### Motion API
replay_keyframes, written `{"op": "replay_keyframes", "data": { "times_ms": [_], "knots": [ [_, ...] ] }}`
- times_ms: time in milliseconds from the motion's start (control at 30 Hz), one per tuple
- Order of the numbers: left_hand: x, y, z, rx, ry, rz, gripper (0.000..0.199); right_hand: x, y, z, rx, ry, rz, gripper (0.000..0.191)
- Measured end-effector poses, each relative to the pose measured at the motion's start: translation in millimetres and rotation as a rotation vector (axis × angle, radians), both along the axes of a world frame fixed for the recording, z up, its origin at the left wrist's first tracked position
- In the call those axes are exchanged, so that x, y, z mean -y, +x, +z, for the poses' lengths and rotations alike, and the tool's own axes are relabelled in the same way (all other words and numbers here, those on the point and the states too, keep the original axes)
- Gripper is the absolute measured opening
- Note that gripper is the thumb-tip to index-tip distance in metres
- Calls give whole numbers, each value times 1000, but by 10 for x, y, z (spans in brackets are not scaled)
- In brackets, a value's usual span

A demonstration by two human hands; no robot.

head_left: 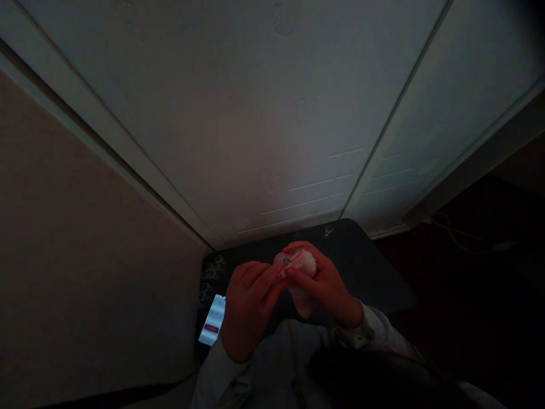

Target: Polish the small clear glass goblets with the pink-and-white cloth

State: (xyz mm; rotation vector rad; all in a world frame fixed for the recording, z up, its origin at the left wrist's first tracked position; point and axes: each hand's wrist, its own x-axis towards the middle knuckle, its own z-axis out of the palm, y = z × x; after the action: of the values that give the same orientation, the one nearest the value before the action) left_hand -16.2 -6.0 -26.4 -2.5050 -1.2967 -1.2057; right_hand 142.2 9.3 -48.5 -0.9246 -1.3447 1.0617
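Close together over the dark tabletop, both hands meet at a small pale pink-and-white soft item (pixel 307 262). It looks like folded fabric, perhaps a small sock, and a paler flap hangs below it. My right hand (pixel 330 284) is closed around its right side, with the thumb across the front. My left hand (pixel 251 301) has its fingers bent, their tips pressed against the item's left edge. A small shiny clear bit (pixel 287 261) shows between the fingertips; dimness hides its exact shape. The left hand covers part of a lit phone (pixel 210 326).
Several clear, thin plastic loops (pixel 212 268) lie at the left end of the dark table (pixel 374 267), and another clear loop (pixel 328 230) near its back edge. White panels (pixel 238 113) stand right behind. A pale cable (pixel 451 230) runs along the dark floor at right.
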Motion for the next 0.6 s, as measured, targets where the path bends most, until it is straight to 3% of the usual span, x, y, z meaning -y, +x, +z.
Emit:
{"op": "replay_keyframes", "data": {
  "times_ms": [300,600],
  "knots": [
    [-40,5,-14,26,2,-4,10,23,-13,42,110,202,-97,9],
    [-38,-12,-14,40,26,-12,9,33,-1,70,79,241,-83,8]
  ]
}}
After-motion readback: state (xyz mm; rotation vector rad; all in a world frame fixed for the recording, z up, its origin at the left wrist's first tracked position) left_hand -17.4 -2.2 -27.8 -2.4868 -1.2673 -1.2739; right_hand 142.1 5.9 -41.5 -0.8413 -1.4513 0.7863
